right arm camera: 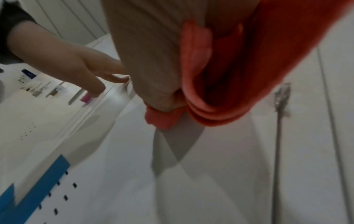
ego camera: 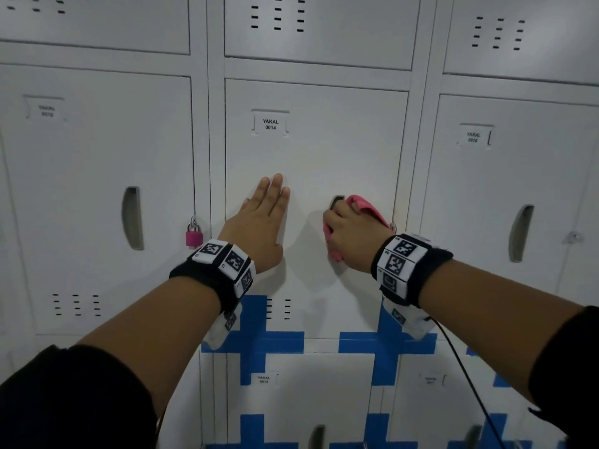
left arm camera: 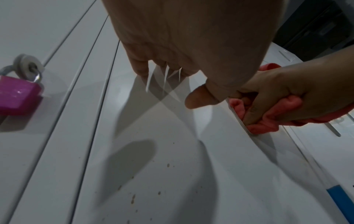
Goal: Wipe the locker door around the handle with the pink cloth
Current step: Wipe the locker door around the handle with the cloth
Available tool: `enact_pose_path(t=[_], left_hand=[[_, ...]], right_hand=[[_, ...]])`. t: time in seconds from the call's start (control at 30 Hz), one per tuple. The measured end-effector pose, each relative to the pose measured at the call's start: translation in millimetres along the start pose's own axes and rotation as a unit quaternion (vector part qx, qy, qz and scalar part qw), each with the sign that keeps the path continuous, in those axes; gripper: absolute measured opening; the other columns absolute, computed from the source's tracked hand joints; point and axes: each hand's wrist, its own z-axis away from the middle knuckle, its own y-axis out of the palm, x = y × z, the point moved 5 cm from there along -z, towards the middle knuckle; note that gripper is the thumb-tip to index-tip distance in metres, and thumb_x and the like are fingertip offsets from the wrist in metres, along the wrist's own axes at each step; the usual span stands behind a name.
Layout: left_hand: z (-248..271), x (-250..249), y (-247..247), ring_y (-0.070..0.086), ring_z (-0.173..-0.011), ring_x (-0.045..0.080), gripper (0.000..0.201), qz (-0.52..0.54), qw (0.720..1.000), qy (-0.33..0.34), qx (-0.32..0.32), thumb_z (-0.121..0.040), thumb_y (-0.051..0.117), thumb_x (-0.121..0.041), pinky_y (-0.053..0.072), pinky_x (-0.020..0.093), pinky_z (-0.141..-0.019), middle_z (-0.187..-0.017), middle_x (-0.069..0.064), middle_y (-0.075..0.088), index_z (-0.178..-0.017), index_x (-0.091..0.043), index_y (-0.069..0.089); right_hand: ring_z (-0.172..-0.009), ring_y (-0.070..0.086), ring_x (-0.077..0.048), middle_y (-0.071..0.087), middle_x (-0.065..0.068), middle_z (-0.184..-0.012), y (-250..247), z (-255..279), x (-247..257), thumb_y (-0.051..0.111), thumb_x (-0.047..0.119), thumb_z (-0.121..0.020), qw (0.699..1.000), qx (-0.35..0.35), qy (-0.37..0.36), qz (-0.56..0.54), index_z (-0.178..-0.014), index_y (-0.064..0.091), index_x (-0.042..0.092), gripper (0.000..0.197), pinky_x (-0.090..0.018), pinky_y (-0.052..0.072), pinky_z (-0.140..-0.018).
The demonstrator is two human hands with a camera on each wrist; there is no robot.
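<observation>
The white locker door (ego camera: pixel 324 150) labelled YAKAL 0014 fills the middle of the head view. My left hand (ego camera: pixel 262 215) lies flat on it with straight fingers, left of the recessed handle (ego camera: pixel 336 201). My right hand (ego camera: pixel 345 233) grips the bunched pink cloth (ego camera: pixel 366 207) and presses it into and over the handle slot, hiding most of it. In the left wrist view the pink cloth (left arm camera: pixel 268 121) is bunched under my right hand's fingers (left arm camera: pixel 254 112) at the slot's edge. In the right wrist view the pink cloth (right arm camera: pixel 201 75) hangs folded from my palm against the door.
A pink padlock (ego camera: pixel 194 236) hangs on the neighbouring locker at the left. Blue tape strips (ego camera: pixel 256 338) cross the lockers below. Brown specks (left arm camera: pixel 134 197) dot the door's lower part. A hasp loop (right arm camera: pixel 282 95) sticks out at the door's right edge.
</observation>
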Motion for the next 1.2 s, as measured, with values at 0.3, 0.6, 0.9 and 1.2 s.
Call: enact_pose_path(t=[0.3,0.6,0.9,1.2], left_hand=[[-0.9,0.7,2.0,-0.025,-0.144,0.017,0.096,-0.006,1.000,0.004,0.003,-0.083,0.052,-0.025,0.011,0.039,-0.121,-0.156,-0.001,-0.031,-0.150,-0.019,-0.017],[-0.6,-1.0,3.4,-0.026,-0.144,0.019,0.097,-0.014,1.000,0.006,-0.002,-0.085,0.053,-0.029,0.011,0.040,-0.121,-0.155,0.000,-0.033,-0.149,-0.018,-0.019],[-1.3,0.2,4.9,-0.028,-0.143,0.018,0.099,-0.005,1.000,0.012,-0.009,-0.082,0.054,-0.028,0.014,0.042,-0.121,-0.155,0.000,-0.033,-0.149,-0.018,-0.018],[-0.3,-0.7,4.5,-0.027,-0.143,0.019,0.100,-0.017,1.000,0.008,-0.003,-0.078,0.052,-0.019,0.027,0.043,-0.117,-0.155,0.001,-0.033,-0.149,-0.016,-0.018]], right_hand=[[-0.102,0.055,-0.031,0.063,-0.008,-0.108,43.5,40.9,6.3,0.081,0.010,-0.065,0.957,-0.180,0.104,-0.204,-0.095,0.078,0.019,0.031,-0.044,0.053,-0.080],[-0.102,0.051,0.004,0.055,0.005,-0.112,52.8,43.6,-15.6,0.040,0.008,-0.100,0.678,-0.374,0.307,-0.553,-0.130,0.056,0.001,0.035,-0.015,0.046,-0.094],[-0.150,0.003,-0.012,0.012,-0.003,-0.163,56.6,9.9,30.4,0.046,0.011,-0.096,0.870,-0.220,0.160,-0.410,-0.156,0.008,0.021,0.072,-0.037,0.017,-0.122],[-0.118,0.059,-0.020,0.049,0.005,-0.145,107.3,61.2,68.7,0.056,0.011,-0.088,0.919,-0.192,0.015,-0.345,-0.150,0.026,0.028,0.072,-0.043,0.058,-0.082]])
